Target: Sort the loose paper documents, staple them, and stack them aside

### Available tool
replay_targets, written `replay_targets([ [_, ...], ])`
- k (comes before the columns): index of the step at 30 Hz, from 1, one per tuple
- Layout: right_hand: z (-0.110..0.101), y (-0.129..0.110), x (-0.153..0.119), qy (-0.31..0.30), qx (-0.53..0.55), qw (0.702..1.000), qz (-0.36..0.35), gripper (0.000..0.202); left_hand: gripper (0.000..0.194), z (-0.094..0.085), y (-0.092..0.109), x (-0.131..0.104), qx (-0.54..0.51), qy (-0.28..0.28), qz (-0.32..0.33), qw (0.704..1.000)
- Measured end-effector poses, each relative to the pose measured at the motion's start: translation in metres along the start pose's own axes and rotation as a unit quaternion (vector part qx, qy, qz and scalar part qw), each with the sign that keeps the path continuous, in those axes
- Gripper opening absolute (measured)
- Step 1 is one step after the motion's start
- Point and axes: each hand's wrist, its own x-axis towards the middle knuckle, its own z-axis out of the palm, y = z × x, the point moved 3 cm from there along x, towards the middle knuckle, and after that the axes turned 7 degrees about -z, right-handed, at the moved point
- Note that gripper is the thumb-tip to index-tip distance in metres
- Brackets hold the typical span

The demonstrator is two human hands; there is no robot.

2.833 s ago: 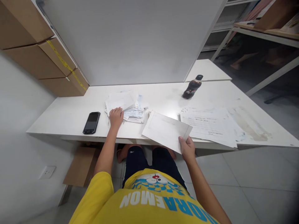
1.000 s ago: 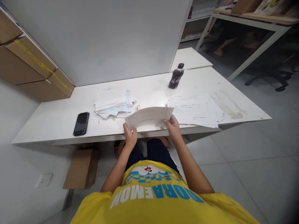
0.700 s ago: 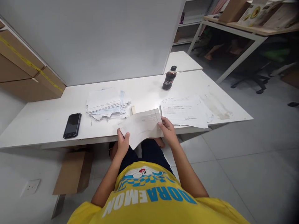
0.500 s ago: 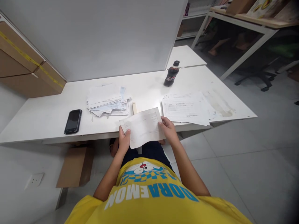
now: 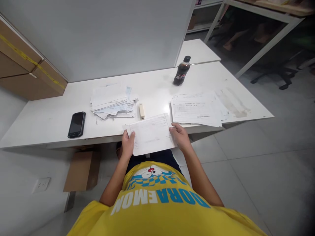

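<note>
Between my hands, over the desk's front edge, is a white sheet of paper [image 5: 152, 135] with faint print. My left hand [image 5: 128, 144] pinches its left edge, thumb on top. My right hand [image 5: 180, 136] grips the right edge in the same way. Whether more than one sheet is held, I cannot tell. Just beyond the paper lies a small cream stapler [image 5: 142, 111]. To the left of it is an untidy pile of papers [image 5: 110, 101]. A second stack of printed forms [image 5: 194, 110] rests on the right, close to my right hand.
A black phone [image 5: 76, 124] lies at the left on the white desk [image 5: 49, 126]. Toward the back right stands a cola bottle [image 5: 182, 70]. Cardboard boxes [image 5: 46, 80] fill the far left corner, against a grey partition [image 5: 118, 39]. Another box [image 5: 81, 170] is under the desk.
The paper has flattened out and its curled lower edge is straighter. Both hands have moved slightly apart with it. More of the stapler shows now. The view has shifted a little.
</note>
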Motion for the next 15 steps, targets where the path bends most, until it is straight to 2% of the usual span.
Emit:
replay_targets([
  [9,0.01,0.002,-0.006,-0.015,0.075,0.997,0.017,0.033,0.03,-0.003,0.003,-0.003,0.017,0.006,0.001,1.0],
  [15,0.012,0.004,-0.007,0.001,0.041,0.999,0.021,0.037,0.03,-0.006,0.002,-0.002,0.022,0.007,0.01,1.0],
])
